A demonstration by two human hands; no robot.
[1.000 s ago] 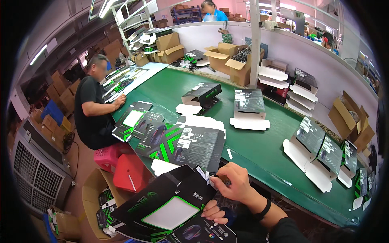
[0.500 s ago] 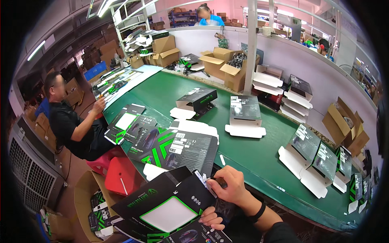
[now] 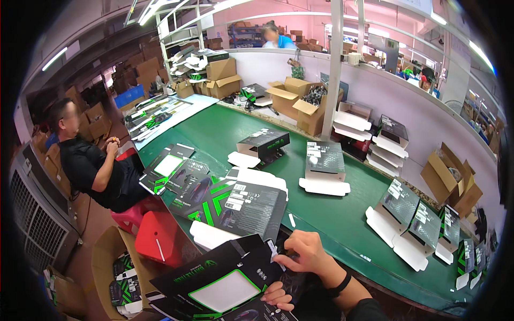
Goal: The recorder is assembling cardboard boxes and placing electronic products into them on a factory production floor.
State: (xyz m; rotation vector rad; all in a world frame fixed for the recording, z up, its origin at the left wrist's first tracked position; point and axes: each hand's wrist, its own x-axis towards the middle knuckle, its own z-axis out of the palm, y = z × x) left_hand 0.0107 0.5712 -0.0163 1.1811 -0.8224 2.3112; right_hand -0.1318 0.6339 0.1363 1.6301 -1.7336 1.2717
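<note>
A black-and-green printed carton (image 3: 214, 273) with a white, green-rimmed window is tilted close in front of me. The fingers of my left hand (image 3: 277, 296) curl over its lower right edge; the carton hides the rest of that hand. At the upper right corner, my right hand (image 3: 304, 251), with a black wristband, pinches thumb against forefinger. Narrow white strips (image 3: 273, 249) show at its fingertips, at the carton's edge; whether they are stickers or cut flaps I cannot make out. Just beyond lies a pile of flat printed cartons (image 3: 251, 200).
Folded cartons with white flaps stand on the green table (image 3: 332, 224), including one carton (image 3: 325, 160) beyond my hands. Left are a red stool (image 3: 156, 235) and a brown box of printed cartons (image 3: 101, 257). A seated co-worker (image 3: 88, 160) is at the table's left side.
The view has shifted slightly, so the table sits lower in the picture. My hands keep nearly the same hold on the carton. The co-worker's hands have drawn back from the table toward the body.
</note>
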